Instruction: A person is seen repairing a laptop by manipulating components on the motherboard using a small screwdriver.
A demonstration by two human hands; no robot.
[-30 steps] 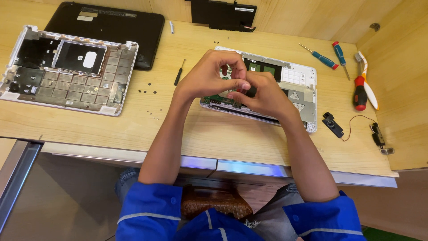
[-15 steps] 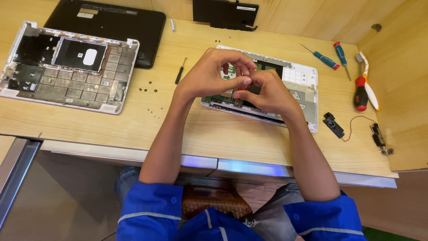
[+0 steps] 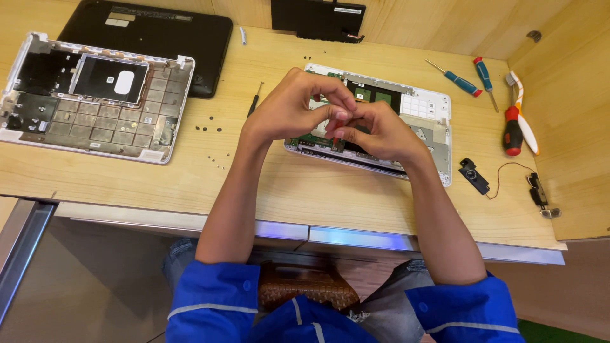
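Hands unmoved; two laptop shells, three screwdrivers.

Looking down on a light wooden desk, pale grain running left to right. Showing a metal strip along the near edge, reflecting a bluish-white light. Rising behind the far edge, a wall of wooden panels in the same warm tone. Closing the right side, another wooden panel, standing upright and meeting the far wall at the corner. Lying below the desk, on the near left, a grey floor. Running beside it, a grey metal rail. Peeking out at the near right corner, a small patch of green. Falling evenly over everything, soft light, making almost no shadows.
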